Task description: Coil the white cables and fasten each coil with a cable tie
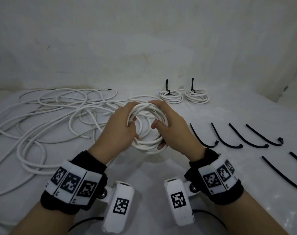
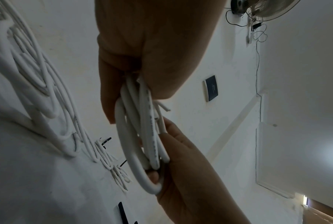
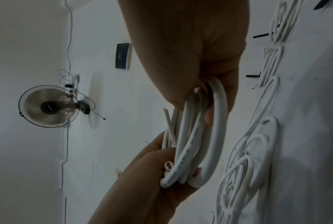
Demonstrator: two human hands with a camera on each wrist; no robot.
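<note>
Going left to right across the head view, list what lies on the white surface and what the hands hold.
Loose white cables → left hand → held coil → right hand → loose black cable ties. I left out the two tied coils at the back, which sit above the right hand.

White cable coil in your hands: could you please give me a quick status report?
Left hand and right hand both grip the coil. No tie on it yet. Loose ties lie right; nothing in the way.
</note>
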